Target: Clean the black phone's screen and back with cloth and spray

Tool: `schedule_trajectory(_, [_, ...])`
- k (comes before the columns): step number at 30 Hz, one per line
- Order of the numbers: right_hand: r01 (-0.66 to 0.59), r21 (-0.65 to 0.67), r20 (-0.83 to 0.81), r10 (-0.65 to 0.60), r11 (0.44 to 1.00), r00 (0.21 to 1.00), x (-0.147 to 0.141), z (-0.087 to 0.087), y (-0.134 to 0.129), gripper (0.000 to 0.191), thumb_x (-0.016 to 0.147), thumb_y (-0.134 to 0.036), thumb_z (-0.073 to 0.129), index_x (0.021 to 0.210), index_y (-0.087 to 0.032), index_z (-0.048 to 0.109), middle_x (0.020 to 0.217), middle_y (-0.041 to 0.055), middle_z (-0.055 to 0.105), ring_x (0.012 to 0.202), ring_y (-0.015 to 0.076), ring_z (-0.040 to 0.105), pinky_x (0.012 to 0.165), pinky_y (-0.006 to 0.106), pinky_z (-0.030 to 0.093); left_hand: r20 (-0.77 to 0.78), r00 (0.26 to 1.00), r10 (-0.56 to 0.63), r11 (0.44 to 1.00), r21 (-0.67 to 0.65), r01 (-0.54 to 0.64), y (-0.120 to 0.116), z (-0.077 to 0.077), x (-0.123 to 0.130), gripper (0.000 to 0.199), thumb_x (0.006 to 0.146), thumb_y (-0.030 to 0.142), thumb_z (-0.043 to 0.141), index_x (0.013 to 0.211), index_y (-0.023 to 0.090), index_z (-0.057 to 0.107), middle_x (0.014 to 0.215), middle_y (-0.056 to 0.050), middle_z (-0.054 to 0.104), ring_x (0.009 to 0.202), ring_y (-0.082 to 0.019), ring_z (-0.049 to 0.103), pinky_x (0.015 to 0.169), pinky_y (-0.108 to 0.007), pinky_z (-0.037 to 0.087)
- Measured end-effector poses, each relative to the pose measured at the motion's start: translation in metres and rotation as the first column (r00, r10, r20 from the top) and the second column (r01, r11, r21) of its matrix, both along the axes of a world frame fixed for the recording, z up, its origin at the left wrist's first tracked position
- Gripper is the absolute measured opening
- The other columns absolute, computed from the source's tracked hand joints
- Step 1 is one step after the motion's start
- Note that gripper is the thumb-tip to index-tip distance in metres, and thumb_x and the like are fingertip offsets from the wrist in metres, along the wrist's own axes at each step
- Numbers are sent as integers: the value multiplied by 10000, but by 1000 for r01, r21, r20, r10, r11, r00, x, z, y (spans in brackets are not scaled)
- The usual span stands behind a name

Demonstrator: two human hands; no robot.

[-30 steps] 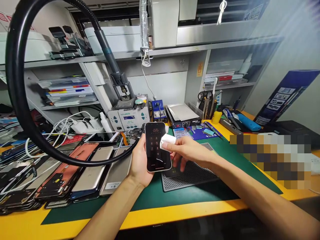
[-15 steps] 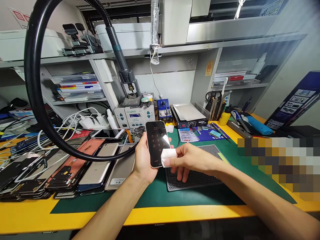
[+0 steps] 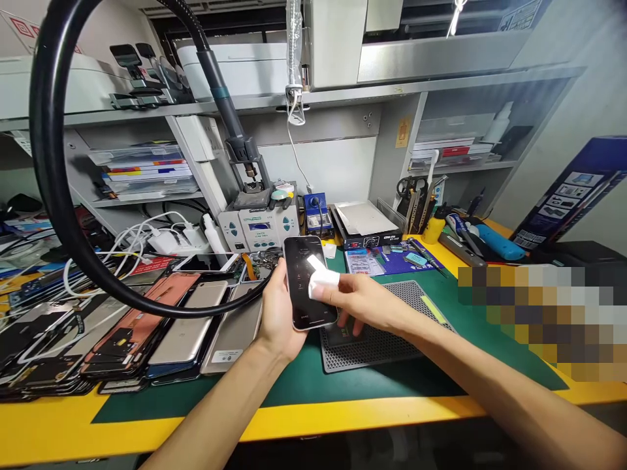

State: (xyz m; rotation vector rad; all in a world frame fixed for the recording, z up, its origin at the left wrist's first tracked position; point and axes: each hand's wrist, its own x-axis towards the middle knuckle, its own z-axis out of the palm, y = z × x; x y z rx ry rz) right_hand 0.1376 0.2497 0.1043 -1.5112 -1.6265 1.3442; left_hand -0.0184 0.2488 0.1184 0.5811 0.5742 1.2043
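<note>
I clamp phone [image 3: 300, 307] in left hand [image 3: 279, 323], pinch white wipe [image 3: 324, 281] in right hand [image 3: 363, 301]; likely wiping, next stroke needs steady hold.

Illumination at the counter [image 3: 304, 421]: bright, fairly even. The space beneath it: dark. Glare: hard white patch on the phone screen [image 3: 299, 281]; narrow highlights along the black hose [image 3: 48, 150]. Pale haze veils the far right wall [image 3: 563, 108]. Centre acceptably sharp; edges stretched, wide-angle. Coarse pixelation obscures detail at right.
</note>
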Motion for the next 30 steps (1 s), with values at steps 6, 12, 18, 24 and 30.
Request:
schedule_trajectory(6, [-129,168,-81,144,977,986,-11,10,-9,562,645,-524,868,1045,-194,655,876,12,714,681,137,616,535,203,458,33,997,-67,997,-37,69,-2,2,2,480,1007,450,366,1108,115,694,945,-116,746,861,-236,719,806,-372,588])
schedule_trajectory(12, [161,287,18,-174,944,985,-11,5,2,562,799,-722,630,781,-160,624,655,8,601,566,138,534,475,244,345,96,983,-154,987,-40,158,-6,2,5,450,1003,434,397,1194,131,669,1033,-111,749,948,-258,716,881,-403,570])
schedule_trajectory(18, [-20,229,-159,57,973,986,-9,1,-1,666,570,-480,918,1078,-171,618,945,49,702,799,199,648,642,268,490,81,983,-164,984,-58,169,-4,3,2,492,1016,443,348,1208,124,669,1047,-130,749,940,-256,721,876,-402,571])
schedule_trajectory(24, [192,307,-97,-170,932,981,-10,4,5,540,805,-713,640,744,-181,571,615,4,582,513,138,547,447,243,394,74,970,-233,967,-90,239,-8,5,3,485,1006,455,381,1215,128,672,1006,-129,759,921,-276,729,856,-432,580])
schedule_trajectory(30, [137,210,-308,-67,968,949,-4,8,2,457,868,-623,627,774,-179,577,599,-13,557,469,127,523,431,253,445,27,964,-266,956,-124,267,-8,6,-1,497,994,475,398,1161,117,699,944,-139,766,896,-292,738,839,-452,587])
